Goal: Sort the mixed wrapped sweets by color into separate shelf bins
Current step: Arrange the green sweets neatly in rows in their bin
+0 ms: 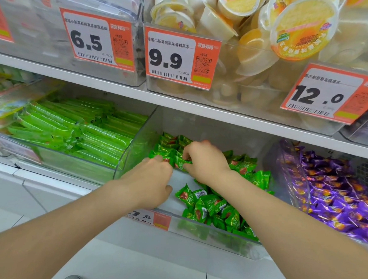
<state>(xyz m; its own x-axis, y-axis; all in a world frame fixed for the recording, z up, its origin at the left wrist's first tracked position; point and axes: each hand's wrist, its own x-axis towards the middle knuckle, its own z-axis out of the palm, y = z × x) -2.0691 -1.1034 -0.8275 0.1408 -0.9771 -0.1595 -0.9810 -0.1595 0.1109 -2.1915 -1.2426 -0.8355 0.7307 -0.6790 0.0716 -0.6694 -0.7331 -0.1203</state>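
Observation:
Both of my hands reach into the middle clear bin [207, 237] on the lower shelf, which holds several green wrapped sweets [209, 207] with red marks. My left hand [149, 180] lies knuckles up at the bin's left side, its fingers curled down onto green sweets at the back. My right hand [205, 162] is further back and pinches a green sweet [180, 163] between thumb and fingers. More green sweets [167, 144] are piled behind the hands. What lies under the left palm is hidden.
The bin to the left [74, 162] holds long light-green packets [72, 126]. The bin to the right holds purple wrapped sweets [335, 191]. The upper shelf carries clear bins of jelly cups [260, 36] with orange price tags [179, 57]. A white shelf ledge [150, 256] runs below.

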